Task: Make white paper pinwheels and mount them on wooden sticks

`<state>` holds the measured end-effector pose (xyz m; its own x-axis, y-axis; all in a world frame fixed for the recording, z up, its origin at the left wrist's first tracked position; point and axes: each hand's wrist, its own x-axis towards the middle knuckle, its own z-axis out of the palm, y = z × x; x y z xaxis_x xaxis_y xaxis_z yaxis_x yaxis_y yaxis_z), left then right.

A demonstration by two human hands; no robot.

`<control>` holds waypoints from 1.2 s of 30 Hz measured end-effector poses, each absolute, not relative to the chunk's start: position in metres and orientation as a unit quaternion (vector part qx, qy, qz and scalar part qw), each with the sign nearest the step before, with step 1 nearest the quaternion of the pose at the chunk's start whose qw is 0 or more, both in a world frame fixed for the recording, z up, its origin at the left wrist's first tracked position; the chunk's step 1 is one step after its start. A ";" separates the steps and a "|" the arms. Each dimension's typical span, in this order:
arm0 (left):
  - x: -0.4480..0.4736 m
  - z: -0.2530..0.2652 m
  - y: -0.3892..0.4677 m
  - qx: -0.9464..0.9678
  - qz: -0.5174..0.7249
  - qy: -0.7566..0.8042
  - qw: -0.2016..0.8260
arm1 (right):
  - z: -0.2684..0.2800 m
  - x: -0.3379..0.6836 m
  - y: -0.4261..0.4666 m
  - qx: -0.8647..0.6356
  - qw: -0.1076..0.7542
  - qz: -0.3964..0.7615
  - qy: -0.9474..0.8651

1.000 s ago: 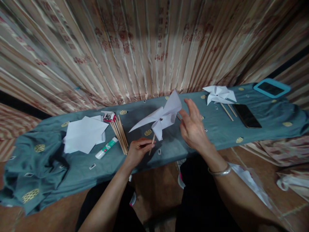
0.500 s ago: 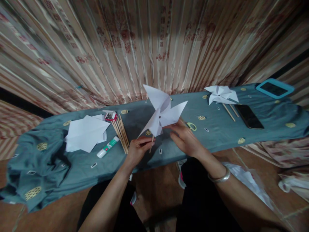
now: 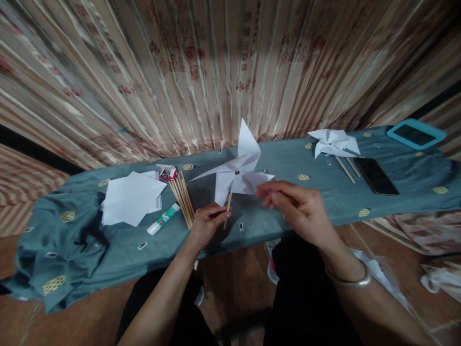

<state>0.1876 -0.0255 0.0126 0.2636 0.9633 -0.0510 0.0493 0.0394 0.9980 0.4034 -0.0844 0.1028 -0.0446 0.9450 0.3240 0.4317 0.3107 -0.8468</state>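
Note:
My left hand (image 3: 210, 221) pinches the wooden stick of a white paper pinwheel (image 3: 234, 179), which stands upright above the cloth. A small dark pin shows at the pinwheel's centre, and its pointed blades spread around it. Just right of the blades is my right hand (image 3: 300, 209), fingers stretched toward a blade tip and slightly smeared by motion. It holds nothing that I can see; whether it touches the paper is unclear. Left of my left hand lie several wooden sticks (image 3: 183, 198), a small red-and-white box of pins (image 3: 168, 173) and a glue stick (image 3: 163, 219).
Stacked white paper sheets (image 3: 130, 198) lie at the left of the green cloth-covered table (image 3: 122, 254). To the right are white pinwheels (image 3: 333, 142) with sticks, a black phone (image 3: 377, 176) and a blue-framed tablet (image 3: 417, 134). A curtain (image 3: 216, 72) hangs behind the table.
The pinwheel's blades have turned about its centre. My right hand has moved right, away from the blades, and now covers most of the yellow-green ring-shaped thing. My left hand keeps its hold.

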 end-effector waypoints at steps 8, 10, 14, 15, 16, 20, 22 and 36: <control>0.188 0.012 -0.026 0.548 0.399 0.455 0.578 | 0.079 0.419 -0.063 -0.593 0.416 -0.024 -0.689; 0.190 0.012 -0.027 0.539 0.407 0.452 0.582 | 0.072 0.422 -0.059 -0.602 0.392 -0.024 -0.695; 0.193 0.011 -0.027 0.537 0.414 0.449 0.582 | 0.061 0.423 -0.053 -0.610 0.351 -0.015 -0.710; 0.193 0.012 -0.027 0.538 0.414 0.452 0.579 | 0.059 0.423 -0.053 -0.611 0.344 -0.014 -0.713; 0.193 0.012 -0.027 0.538 0.412 0.456 0.577 | 0.058 0.422 -0.052 -0.611 0.338 -0.015 -0.716; 0.192 0.017 -0.028 0.531 0.408 0.460 0.583 | 0.058 0.416 -0.054 -0.612 0.316 -0.005 -0.725; 0.192 0.020 -0.028 0.522 0.414 0.457 0.589 | 0.061 0.410 -0.058 -0.589 0.290 0.053 -0.753; 0.196 0.025 -0.030 0.490 0.426 0.457 0.608 | 0.063 0.398 -0.065 -0.514 0.146 0.343 -0.772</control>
<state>0.1964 -0.0300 0.0248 0.2189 0.9659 -0.1383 -0.0694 0.1568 0.9852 0.3981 -0.0650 0.0634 -0.4292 0.8942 -0.1276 0.6938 0.2359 -0.6805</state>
